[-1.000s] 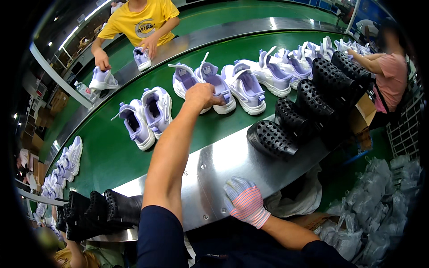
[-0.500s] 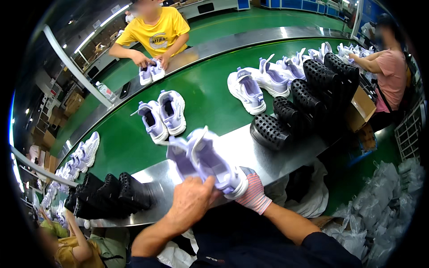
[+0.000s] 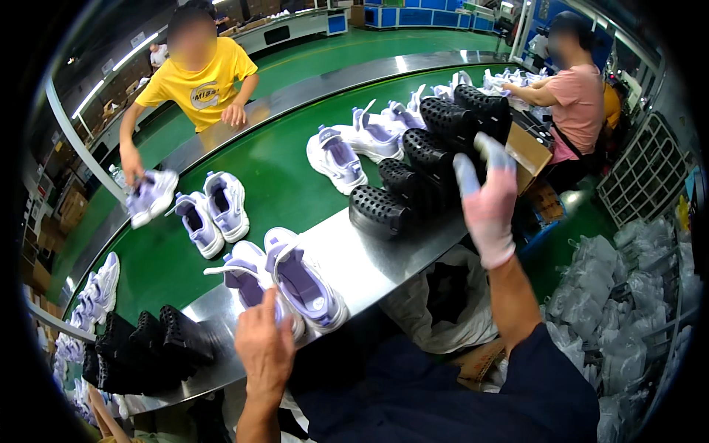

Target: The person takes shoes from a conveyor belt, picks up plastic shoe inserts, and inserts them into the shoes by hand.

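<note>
A pair of white and lavender sneakers rests on the metal edge of the belt in front of me. My bare left hand is at the left sneaker, its fingers closed on the heel collar and partly hiding it. My right hand, in a pink and grey striped glove, is raised to the right. Its fingers are spread, slightly blurred, and nothing is in them. Several black perforated clog-shaped pieces stand just left of and beyond it.
More sneakers stand on the green belt. Black perforated pieces stand at left. Across the belt, a person in yellow holds a sneaker. Another person works at far right. Clear plastic bags lie at lower right.
The sneaker pair has come down onto the metal edge. My right hand has let go and risen to the right. The person across has swung a sneaker leftward.
</note>
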A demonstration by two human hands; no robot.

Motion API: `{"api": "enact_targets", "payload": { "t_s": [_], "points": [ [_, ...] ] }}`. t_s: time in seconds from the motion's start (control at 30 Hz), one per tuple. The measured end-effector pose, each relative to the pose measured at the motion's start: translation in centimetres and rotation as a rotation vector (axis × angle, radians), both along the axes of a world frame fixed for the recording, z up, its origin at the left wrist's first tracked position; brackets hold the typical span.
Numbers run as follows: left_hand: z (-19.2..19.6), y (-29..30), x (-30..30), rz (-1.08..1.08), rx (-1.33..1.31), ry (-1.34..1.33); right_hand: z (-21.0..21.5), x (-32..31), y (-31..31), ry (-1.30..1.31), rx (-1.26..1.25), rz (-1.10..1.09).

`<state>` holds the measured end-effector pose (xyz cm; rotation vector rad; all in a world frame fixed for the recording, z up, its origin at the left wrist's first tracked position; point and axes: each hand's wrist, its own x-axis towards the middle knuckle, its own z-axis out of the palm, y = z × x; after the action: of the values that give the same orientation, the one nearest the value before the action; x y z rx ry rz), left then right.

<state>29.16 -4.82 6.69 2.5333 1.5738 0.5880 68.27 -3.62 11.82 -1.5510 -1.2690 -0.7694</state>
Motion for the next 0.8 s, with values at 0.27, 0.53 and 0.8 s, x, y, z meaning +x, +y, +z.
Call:
{"api": "enact_targets", "payload": {
  "t_s": [0.27, 0.53, 0.8],
  "points": [
    [2.2, 0.6, 2.2, -0.155, 0.262, -0.363, 2.7, 10.3, 6.2, -0.221, -0.571, -0.381],
    [3.5, 1.3, 4.0, -0.236, 0.265, -0.451, 7.7, 7.3, 1.7, -0.515, -0.145, -0.338],
    [8.9, 1.2, 5.5, -0.655, -0.292, -0.272, 7.4, -7.0, -5.6, -0.234, -0.759, 1.010]
  ]
}}
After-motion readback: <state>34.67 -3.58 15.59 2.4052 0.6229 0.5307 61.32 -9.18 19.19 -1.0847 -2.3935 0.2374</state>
